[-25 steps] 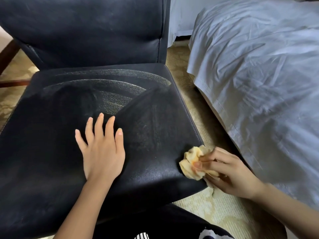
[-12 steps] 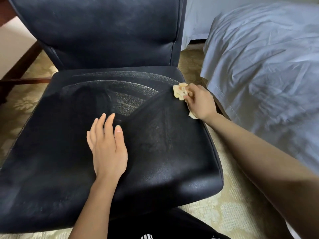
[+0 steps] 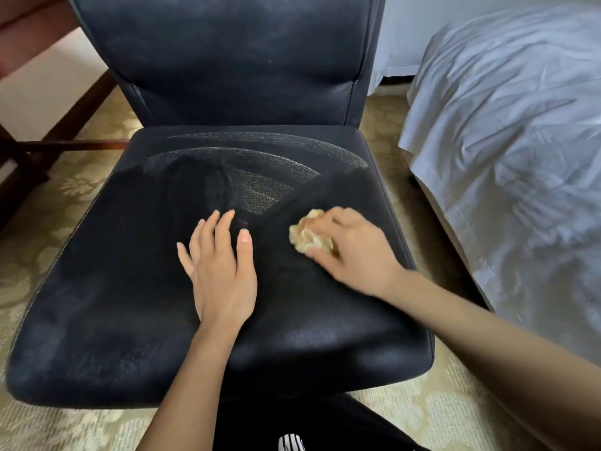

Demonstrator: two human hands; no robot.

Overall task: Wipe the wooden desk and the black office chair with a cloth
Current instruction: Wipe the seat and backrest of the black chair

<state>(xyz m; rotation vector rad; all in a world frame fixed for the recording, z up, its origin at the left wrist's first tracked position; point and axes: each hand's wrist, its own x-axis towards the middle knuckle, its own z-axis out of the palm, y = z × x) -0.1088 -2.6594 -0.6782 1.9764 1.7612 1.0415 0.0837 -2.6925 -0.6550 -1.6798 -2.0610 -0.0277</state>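
The black office chair [image 3: 107, 288] fills the middle of the head view, its seat marked with dusty grey arcs near the back and darker wiped areas in front. My left hand [image 3: 221, 268] lies flat on the seat's centre with straight fingers. Just to its right, my right hand [image 3: 351, 252] grips a crumpled yellow cloth [image 3: 309, 236] and presses it onto the seat. Part of the cloth is hidden under my fingers. The dark wooden legs of the desk [image 3: 65, 138] show at the far left.
A bed with a rumpled white sheet [image 3: 507, 151] stands close on the right, leaving a narrow strip of patterned beige carpet [image 3: 383, 138] beside the chair. Carpet also shows to the left and in front. My dark trouser leg [image 3: 292, 428] is at the bottom.
My right hand has drawn the cloth from the seat's back right corner toward the middle, after sweeping up from the front right edge. My left hand stays flat on the seat.
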